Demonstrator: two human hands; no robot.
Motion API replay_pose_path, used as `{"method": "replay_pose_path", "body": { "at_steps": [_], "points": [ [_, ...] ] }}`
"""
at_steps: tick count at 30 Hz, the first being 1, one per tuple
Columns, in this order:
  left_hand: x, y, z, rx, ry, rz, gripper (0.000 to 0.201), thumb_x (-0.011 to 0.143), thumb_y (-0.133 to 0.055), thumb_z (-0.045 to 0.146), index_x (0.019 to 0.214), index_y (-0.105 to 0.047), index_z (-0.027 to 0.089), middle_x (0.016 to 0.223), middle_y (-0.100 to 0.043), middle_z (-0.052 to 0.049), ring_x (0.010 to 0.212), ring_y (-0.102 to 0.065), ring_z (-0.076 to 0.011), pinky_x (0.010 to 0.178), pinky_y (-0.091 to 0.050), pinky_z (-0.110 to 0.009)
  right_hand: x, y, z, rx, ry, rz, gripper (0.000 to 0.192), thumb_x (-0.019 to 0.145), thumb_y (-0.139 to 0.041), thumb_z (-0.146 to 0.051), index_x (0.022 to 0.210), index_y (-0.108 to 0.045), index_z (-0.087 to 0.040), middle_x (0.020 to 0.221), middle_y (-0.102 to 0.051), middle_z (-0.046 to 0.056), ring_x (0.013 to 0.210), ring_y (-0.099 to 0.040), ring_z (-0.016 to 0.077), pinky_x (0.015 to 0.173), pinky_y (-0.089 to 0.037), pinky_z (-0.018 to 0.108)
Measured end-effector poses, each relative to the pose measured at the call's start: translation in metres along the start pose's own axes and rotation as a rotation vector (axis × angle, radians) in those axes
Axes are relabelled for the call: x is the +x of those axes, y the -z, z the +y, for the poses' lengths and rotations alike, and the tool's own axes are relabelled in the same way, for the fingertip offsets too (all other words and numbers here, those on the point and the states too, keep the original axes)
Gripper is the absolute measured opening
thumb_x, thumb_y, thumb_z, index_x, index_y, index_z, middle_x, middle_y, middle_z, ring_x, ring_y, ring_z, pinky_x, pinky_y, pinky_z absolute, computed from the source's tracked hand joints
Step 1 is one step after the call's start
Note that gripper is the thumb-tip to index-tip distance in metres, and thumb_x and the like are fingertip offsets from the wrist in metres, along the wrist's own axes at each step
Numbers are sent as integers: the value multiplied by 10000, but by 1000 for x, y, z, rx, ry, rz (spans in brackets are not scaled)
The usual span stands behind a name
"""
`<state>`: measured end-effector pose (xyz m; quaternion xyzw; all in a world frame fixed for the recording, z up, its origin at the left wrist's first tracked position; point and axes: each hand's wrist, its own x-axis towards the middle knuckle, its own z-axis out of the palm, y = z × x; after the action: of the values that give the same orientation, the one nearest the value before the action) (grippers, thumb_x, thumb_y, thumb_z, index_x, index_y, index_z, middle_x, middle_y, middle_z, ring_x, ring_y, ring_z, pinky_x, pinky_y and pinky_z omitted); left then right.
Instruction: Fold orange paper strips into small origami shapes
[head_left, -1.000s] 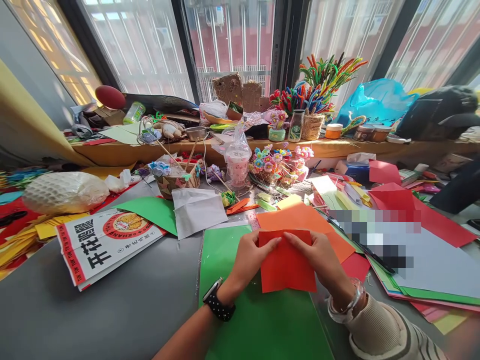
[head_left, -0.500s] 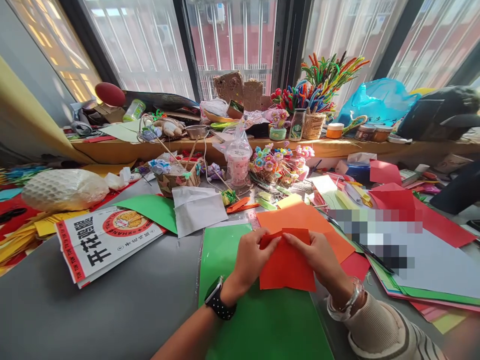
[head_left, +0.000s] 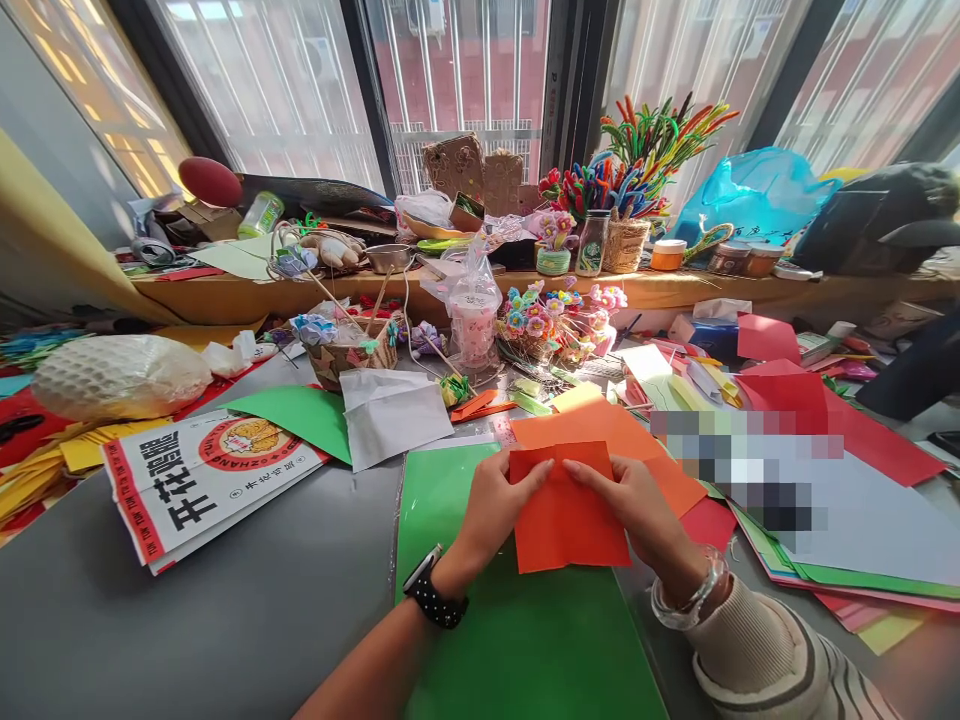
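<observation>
A folded sheet of red-orange paper [head_left: 568, 525] lies over a large green sheet [head_left: 525, 640] on the grey table. My left hand [head_left: 487, 510] pinches its left side, the thumb pressing near the top edge. At the right side my right hand [head_left: 637, 515] grips it, forefinger pointing along the top edge. The two fingertips nearly meet at the top middle. Just behind lies a lighter orange sheet [head_left: 600, 430]. A black watch sits on my left wrist, bracelets on my right.
A printed paper bag [head_left: 202, 480], a green sheet [head_left: 300, 410] and white paper [head_left: 390, 405] lie to the left. Stacked coloured papers [head_left: 825, 420] cover the right. Baskets of small craft flowers [head_left: 555, 325], a plastic-wrapped cup [head_left: 472, 325] and pipe cleaners [head_left: 637, 170] crowd the back.
The hands and the red-orange paper have shifted slightly up and left in view. The fingertips have drawn a bit closer along the top edge.
</observation>
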<state>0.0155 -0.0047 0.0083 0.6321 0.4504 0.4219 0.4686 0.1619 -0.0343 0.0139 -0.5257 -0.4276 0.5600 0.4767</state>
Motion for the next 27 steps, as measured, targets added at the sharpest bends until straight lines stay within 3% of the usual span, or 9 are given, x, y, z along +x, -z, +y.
{"method": "replay_pose_path", "body": {
  "at_steps": [5,12,20,27],
  "points": [
    [1,2,0,-126,98,-50,323,673,-550,405,838,-600,131,833,-647,-70,713,-589,-186,567,-463,-255,0,0,-1,-21,-23,15,345,643,-601,-427,801,-604,-121,765,-667,86,691,-628,236,535,-497,285],
    [0,1,-1,-57,38,-48,295,677,-548,394,807,-617,138,784,-657,-65,683,-590,-185,545,-452,-249,0,-1,-2,-6,-33,26,339,619,-619,-432,780,-612,-133,799,-672,93,679,-633,231,515,-502,273],
    [-3,-2,1,81,-37,32,258,689,-534,397,747,-602,155,752,-654,-41,684,-585,-174,564,-443,-235,-2,-3,-5,42,-47,9,314,636,-610,-423,770,-604,-140,774,-674,89,641,-633,224,521,-506,282],
    [-1,0,0,-48,62,32,305,676,-549,409,785,-588,127,815,-648,-78,717,-587,-196,579,-461,-263,-1,0,-2,73,-28,-31,265,661,-598,-396,749,-606,-146,763,-669,67,675,-625,219,543,-494,278]
  ]
}}
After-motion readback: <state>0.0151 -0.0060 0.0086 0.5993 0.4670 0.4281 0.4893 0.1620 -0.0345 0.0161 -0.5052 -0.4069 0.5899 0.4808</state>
